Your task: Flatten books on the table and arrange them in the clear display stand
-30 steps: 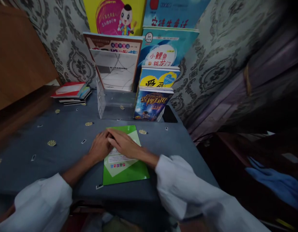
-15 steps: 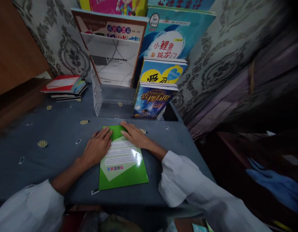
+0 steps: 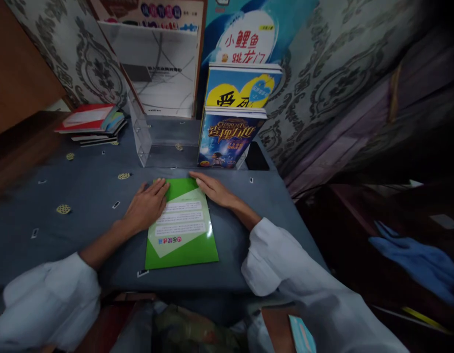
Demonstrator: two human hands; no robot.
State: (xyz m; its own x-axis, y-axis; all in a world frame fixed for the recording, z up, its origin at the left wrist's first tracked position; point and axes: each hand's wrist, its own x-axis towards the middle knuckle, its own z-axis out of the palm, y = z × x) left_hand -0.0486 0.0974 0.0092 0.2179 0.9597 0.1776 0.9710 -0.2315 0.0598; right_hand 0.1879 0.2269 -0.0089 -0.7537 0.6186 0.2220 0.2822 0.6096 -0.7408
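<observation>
A green book (image 3: 190,252) with a pale printed panel lies flat on the dark table, its print upside down to me. Across its upper left edge rests my left hand (image 3: 146,206), palm down with fingers stretched out. My right hand (image 3: 214,190) is at the book's upper right corner, fingers extended along that edge. Neither hand grips anything. Just beyond the book stands a clear acrylic book rack (image 3: 140,135). Its right side holds a dark blue book (image 3: 228,139), with a blue and yellow book (image 3: 245,81) behind it.
A stack of books with a red one on top (image 3: 90,117) lies at the back left. A black phone-like slab (image 3: 256,157) is right of the rack. Taller books, one teal (image 3: 214,46), rise behind. Blue cloth (image 3: 418,267) lies at the far right.
My right hand has slid right, off the book's face to its upper right corner. My left hand stays on the left edge. The whole view has tilted slightly downward.
</observation>
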